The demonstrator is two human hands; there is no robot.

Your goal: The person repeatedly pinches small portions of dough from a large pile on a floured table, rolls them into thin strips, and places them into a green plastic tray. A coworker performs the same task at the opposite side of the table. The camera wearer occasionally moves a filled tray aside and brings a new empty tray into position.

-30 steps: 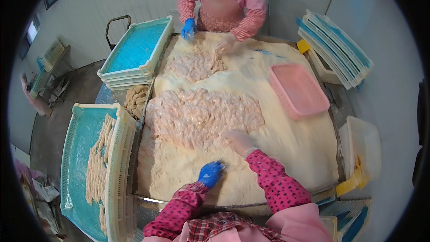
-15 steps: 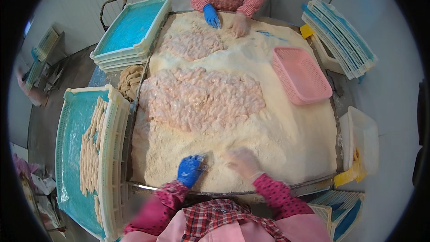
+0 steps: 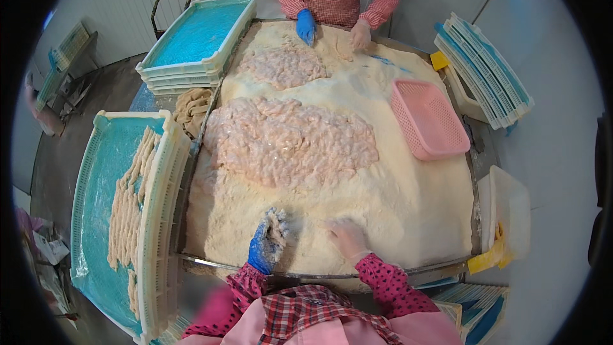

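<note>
One caked left hand [image 3: 265, 243], half curled, hold unclear, one right hand [image 3: 348, 237], loosely spread on pale powder [image 3: 408, 223]

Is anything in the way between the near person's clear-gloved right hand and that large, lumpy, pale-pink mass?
Nothing visible is: only cream-coloured powder lies between the clear-gloved right hand and the large, lumpy, pale-pink mass. The rectangular pink plastic basket sits off to the right, outside that path.

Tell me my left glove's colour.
The left glove is blue, partly coated whitish, best seen in the head view.
</note>
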